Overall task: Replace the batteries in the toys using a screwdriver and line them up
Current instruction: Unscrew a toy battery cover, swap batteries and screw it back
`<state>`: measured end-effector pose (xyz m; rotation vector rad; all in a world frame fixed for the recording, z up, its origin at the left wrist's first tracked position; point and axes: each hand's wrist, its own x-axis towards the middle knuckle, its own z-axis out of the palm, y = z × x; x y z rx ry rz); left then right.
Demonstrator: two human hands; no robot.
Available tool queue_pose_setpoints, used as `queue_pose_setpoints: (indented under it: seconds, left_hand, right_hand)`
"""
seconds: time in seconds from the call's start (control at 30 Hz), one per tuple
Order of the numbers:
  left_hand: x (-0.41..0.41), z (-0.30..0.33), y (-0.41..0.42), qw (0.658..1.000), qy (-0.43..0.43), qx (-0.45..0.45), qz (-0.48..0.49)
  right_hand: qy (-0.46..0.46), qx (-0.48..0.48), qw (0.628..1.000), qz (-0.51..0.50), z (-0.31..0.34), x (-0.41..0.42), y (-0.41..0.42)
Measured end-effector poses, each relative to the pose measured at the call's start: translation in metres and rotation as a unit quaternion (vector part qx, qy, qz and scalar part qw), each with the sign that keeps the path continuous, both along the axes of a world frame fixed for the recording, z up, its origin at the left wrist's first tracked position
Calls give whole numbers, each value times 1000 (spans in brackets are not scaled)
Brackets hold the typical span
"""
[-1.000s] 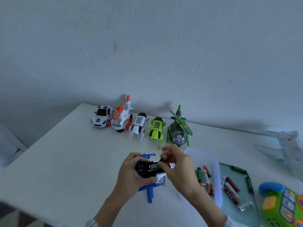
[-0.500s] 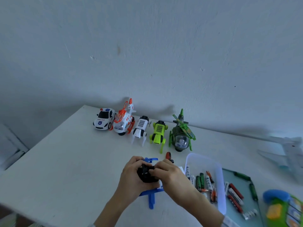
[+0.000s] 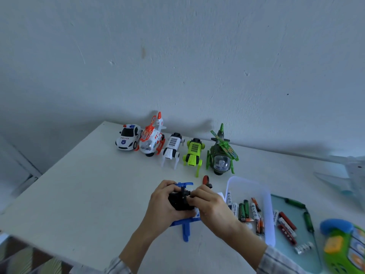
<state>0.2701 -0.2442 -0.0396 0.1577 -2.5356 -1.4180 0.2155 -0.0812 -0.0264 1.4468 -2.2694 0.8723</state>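
Note:
A blue and white toy helicopter lies upside down on the table, its black underside facing up. My left hand grips the toy's left side. My right hand presses its fingertips on the black underside; whether a battery sits under them is hidden. A red-tipped part sticks up behind my right hand. A clear tub to the right holds several batteries. Several toys line the wall: police car, orange helicopter, white robot dog, green robot dog, green helicopter.
A teal tray at the right holds red batteries and two green-handled screwdrivers. A green toy phone lies at the right edge. A pale toy plane is at the far right. The table's left edge drops off.
My right hand has moved down from holding a battery above the toy onto the black underside. The view has tilted up a little; the toy row looks lower in frame.

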Motion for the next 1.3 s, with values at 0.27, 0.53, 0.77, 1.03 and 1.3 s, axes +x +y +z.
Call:
queue_pose_setpoints:
  seconds: [0.27,0.53,0.77,1.03,1.3]
  left_hand:
    - [2,-4,-1,1000,23,-3,-3]
    - [-2,1,-6,1000,25,-5,-13]
    - [1,1,-25,1000,13,-18,-8]
    - [3,-4,-29,976,54,-211,21]
    - [-6,0,3,912,190,-362,-32]
  right_hand:
    - [26,20,999,-39,-8,1,0]
    - [-159,-18,984,-76,-3,-7,0]
    - [-386,-166,898,-131,18,-1,10]
    - [-424,-99,890,-132,-13,4,7]
    - [-415,-142,886,-154,-12,4,7]
